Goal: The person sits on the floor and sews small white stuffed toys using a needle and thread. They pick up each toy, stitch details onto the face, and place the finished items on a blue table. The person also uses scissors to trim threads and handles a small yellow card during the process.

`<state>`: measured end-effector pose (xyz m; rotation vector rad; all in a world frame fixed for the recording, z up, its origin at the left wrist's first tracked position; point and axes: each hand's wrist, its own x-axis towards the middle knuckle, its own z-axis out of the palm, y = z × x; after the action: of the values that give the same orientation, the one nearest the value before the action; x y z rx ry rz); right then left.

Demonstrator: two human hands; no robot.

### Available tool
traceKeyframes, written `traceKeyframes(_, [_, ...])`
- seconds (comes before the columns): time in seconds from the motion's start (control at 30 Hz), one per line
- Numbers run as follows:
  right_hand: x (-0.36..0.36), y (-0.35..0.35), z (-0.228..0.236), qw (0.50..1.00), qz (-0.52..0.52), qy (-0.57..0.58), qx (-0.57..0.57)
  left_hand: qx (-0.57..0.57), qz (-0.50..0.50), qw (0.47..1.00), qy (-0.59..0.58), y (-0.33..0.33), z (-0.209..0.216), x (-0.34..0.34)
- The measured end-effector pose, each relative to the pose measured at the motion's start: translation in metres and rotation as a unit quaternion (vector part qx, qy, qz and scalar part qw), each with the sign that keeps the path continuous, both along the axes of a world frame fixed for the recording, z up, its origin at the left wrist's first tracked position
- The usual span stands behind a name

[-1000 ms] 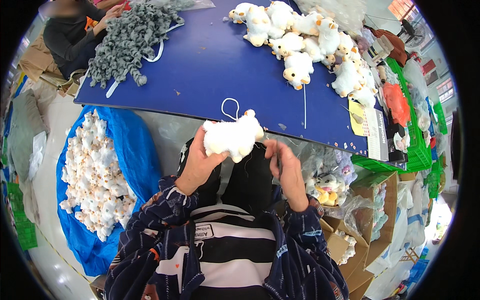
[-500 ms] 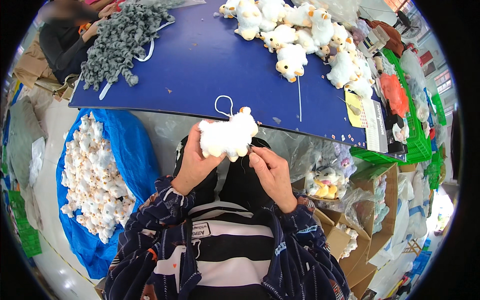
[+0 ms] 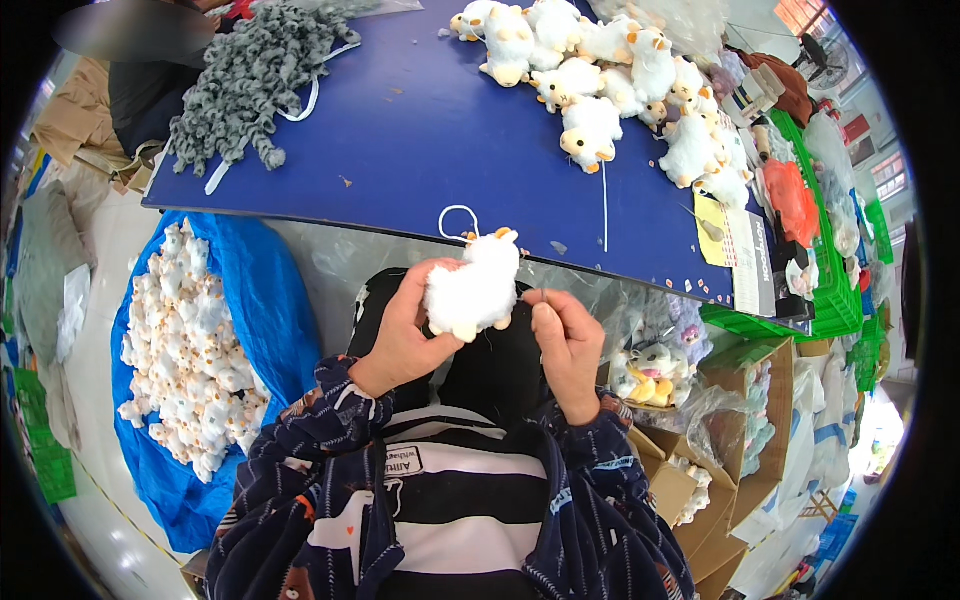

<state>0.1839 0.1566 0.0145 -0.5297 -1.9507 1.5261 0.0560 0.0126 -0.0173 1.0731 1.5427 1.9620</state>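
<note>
While the left hand [image 3: 396, 345] grips the white plush animal [image 3: 472, 287] just on the near side of the blue table [image 3: 400, 150], the right hand [image 3: 570, 350], also before that table, pinches a thin item [image 3: 543, 294] too small to identify. Since half a second ago, the plush animal has turned, its outline narrower, and the right fingertips have drawn slightly away.

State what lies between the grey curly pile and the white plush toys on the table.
Blue tabletop with a few small scraps, in the head view.
</note>
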Motion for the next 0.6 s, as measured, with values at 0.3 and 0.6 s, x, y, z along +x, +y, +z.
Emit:
traceKeyframes(0.3, [-0.013, 0.011, 0.017, 0.961, 0.062, 0.061, -0.263, 0.008, 0.019, 1.0, -0.023, -0.009, 0.008, 0.002])
traceKeyframes(0.6, [-0.014, -0.008, 0.004, 0.997, 0.066, -0.011, 0.033, 0.004, 0.029, 0.973, -0.228, 0.0, 0.018, 0.003])
